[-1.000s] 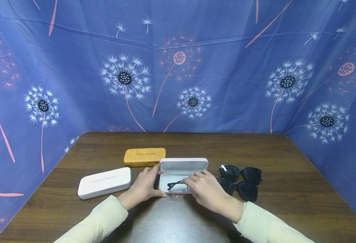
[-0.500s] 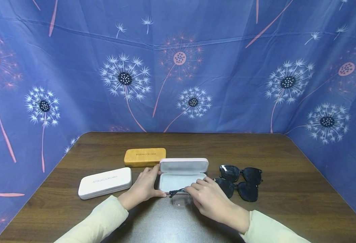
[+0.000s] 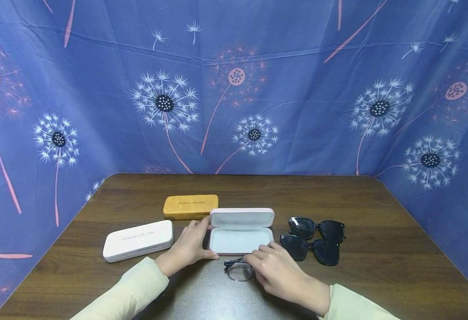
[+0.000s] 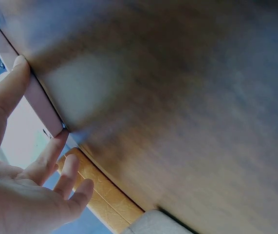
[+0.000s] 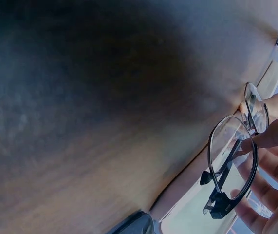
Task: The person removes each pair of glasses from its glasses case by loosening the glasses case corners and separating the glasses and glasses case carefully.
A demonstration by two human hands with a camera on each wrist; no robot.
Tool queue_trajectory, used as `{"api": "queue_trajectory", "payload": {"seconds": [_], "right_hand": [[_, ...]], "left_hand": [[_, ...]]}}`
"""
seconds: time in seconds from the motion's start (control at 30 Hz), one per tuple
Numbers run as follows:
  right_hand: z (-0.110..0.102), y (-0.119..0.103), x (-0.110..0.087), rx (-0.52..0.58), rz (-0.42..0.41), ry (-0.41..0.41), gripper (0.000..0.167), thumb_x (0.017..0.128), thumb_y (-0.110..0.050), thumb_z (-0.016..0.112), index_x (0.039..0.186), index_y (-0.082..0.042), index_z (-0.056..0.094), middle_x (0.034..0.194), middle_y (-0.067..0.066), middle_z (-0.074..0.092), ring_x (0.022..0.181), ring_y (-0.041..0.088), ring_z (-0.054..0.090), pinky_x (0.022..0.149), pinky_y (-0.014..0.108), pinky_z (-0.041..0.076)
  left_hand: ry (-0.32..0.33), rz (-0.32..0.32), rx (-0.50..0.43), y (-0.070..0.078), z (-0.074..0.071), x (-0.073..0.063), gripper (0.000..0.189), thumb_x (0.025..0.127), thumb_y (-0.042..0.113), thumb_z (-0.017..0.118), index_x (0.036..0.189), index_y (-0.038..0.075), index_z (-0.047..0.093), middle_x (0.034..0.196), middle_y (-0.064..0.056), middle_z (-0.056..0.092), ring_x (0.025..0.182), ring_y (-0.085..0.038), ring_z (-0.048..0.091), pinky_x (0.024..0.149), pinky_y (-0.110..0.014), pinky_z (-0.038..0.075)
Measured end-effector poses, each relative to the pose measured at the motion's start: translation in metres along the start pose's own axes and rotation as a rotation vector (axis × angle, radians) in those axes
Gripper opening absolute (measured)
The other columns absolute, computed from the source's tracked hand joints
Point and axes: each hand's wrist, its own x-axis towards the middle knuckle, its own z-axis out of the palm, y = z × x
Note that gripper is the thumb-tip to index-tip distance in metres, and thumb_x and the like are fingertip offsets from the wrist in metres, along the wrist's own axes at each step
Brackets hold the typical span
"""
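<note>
An open, pale pink glasses case (image 3: 239,241) with a light lining stands mid-table, its lid tipped back. My left hand (image 3: 190,244) holds its left end, thumb at the front corner and index finger at the side; the left wrist view shows the thumb (image 4: 17,80) against the case wall. Just in front of the case, my right hand (image 3: 275,269) pinches a pair of eyeglasses (image 3: 239,272) with clear lenses and dark upper rims. Up close in the right wrist view, the eyeglasses (image 5: 222,204) have folded temples, and thumb and fingers grip them near the bridge.
Left of the left hand lies a closed white glasses case (image 3: 138,241). Behind it is a closed yellow-orange case (image 3: 190,207). Two pairs of dark sunglasses, a rear pair (image 3: 332,231) and a front pair (image 3: 326,252), lie to the right. A blue patterned cloth (image 3: 298,89) hangs behind the table.
My right hand has drawn the eyeglasses out of the case, toward me over its front edge. The left hand and the case have stayed put.
</note>
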Motion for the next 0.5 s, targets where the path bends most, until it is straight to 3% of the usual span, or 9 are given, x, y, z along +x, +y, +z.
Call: {"api": "queue_trajectory", "payload": {"seconds": [0.5], "right_hand": [[0.0060,-0.0001,-0.0014,-0.026,-0.009,-0.015,0.030,0.066,-0.016,0.072,0.093,-0.020,0.062,0.076,-0.011,0.065,0.066,0.007,0.054,0.060,0.022,0.039]], "left_hand": [[-0.001,0.004,-0.004,-0.0003,0.0000,-0.0010,0.095,0.052,0.035,0.087,0.130,0.005,0.041,0.110,-0.003,0.065,0.102,-0.026,0.050,0.086,-0.045,0.040]]}}
